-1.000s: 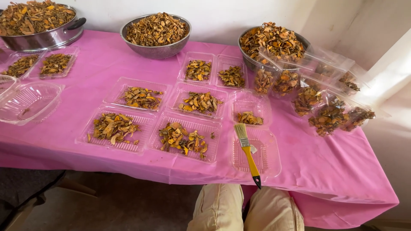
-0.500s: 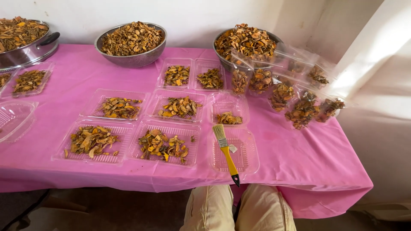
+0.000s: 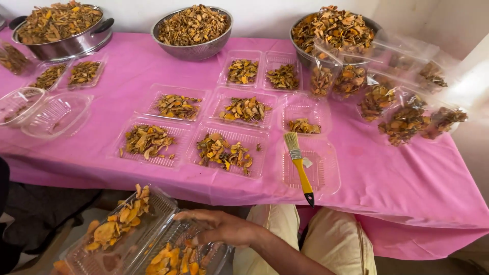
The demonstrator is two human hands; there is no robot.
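Observation:
My right hand is low in the view, in front of the table edge, with its fingers curled over an open clear clamshell container. Both halves of the container hold dried orange-yellow slices. My left hand is out of sight. On the pink tablecloth above lie several clear trays with small heaps of the same dried slices. A yellow-handled brush rests across an empty clear tray near the front edge.
Three metal bowls heaped with dried slices stand along the back. Filled clear bags lie at the right. Empty clear containers sit at the left. My knees are under the table's front edge.
The view has swung back to the left and dipped lower. My right hand has come into view with the open clamshell container of slices. Nothing on the table has moved.

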